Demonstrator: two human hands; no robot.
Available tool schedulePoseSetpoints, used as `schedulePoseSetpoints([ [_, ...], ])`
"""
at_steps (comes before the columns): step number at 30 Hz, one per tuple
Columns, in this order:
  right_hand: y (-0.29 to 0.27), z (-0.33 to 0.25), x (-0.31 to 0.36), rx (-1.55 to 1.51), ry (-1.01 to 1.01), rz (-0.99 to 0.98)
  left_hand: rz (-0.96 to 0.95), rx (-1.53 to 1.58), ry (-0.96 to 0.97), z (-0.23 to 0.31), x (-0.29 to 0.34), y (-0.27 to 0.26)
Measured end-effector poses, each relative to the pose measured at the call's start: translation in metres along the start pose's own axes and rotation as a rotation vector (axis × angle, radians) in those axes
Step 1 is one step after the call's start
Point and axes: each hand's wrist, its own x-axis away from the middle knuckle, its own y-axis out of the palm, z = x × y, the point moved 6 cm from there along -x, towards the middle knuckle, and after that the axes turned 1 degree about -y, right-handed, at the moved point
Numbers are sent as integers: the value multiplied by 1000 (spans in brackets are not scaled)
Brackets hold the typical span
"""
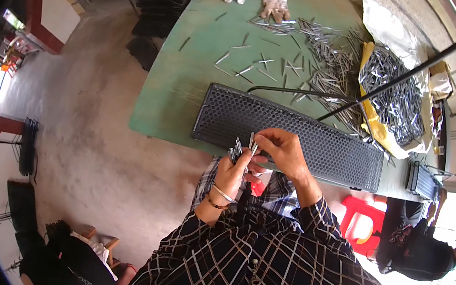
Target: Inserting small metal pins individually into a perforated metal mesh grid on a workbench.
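A small bunch of thin silvery metal rods (234, 152) is gripped upright in my left hand (228, 178), its fingers wrapped round them. Close beside it, my right hand (288, 154) pinches the upper end of a rod between thumb and finger, at the bunch. Both hands hover over the near edge of a black perforated metal rack (308, 138) that lies along the front of the green table (182, 74). A thin black bar frame (297, 92) rises from the rack. Loose rods (330, 55) lie scattered and heaped behind it.
A yellow-and-white sack (381, 122) full of metal rods lies open at the right. Work gloves (276, 8) rest at the table's far edge. A red stool (349, 223) stands at the right, where another person (425, 252) works beside a second black rack (422, 180).
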Motion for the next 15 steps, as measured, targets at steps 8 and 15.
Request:
schedulePoseSetpoints([
  [8, 17, -28, -56, -67, -226, 106, 306, 153, 184, 54, -8, -63],
  [15, 48, -37, -110, 66, -385, 164, 492, 32, 424, 111, -29, -131],
])
